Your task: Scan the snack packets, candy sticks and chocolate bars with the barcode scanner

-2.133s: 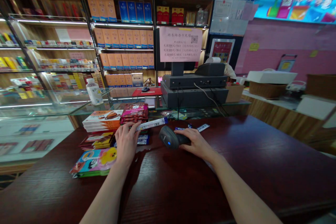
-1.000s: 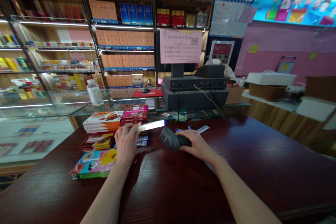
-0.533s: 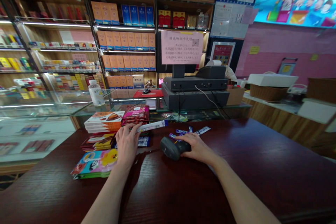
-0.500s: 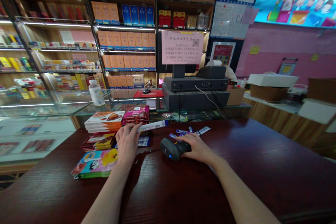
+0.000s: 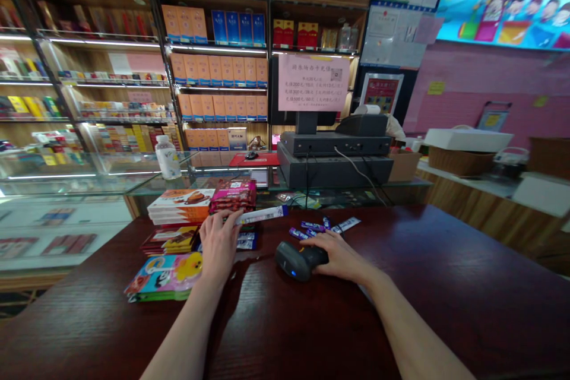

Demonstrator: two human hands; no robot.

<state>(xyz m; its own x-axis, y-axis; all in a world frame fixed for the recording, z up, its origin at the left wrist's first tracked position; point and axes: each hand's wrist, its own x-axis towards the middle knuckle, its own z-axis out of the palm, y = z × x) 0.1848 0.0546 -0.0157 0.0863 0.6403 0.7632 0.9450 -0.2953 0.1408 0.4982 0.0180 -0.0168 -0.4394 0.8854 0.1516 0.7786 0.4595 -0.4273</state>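
Observation:
My left hand (image 5: 221,244) pinches the near end of a slim white and blue packaged stick (image 5: 263,214), which points to the right above the table. Closed round the handle of a black barcode scanner (image 5: 294,261) is my right hand (image 5: 341,256); a blue light glows on the scanner's head. Behind that hand lie several small purple wrapped sticks (image 5: 313,226) and a longer white and blue packet (image 5: 348,225). Beside and partly behind my left hand are white and orange boxes (image 5: 178,206), pink-red packets (image 5: 235,193), brown and yellow packets (image 5: 178,240) and colourful duck-printed packs (image 5: 167,276).
The dark wooden table (image 5: 276,326) meets a glass counter at its far edge. On that counter stand a white bottle (image 5: 168,157) and a black cash register (image 5: 333,160) with a pink price sheet (image 5: 313,83). Stocked shelves (image 5: 218,71) line the back wall.
The view has shifted slightly, moving everything a little to the right in the picture. Both hands keep their holds on the stick and the scanner.

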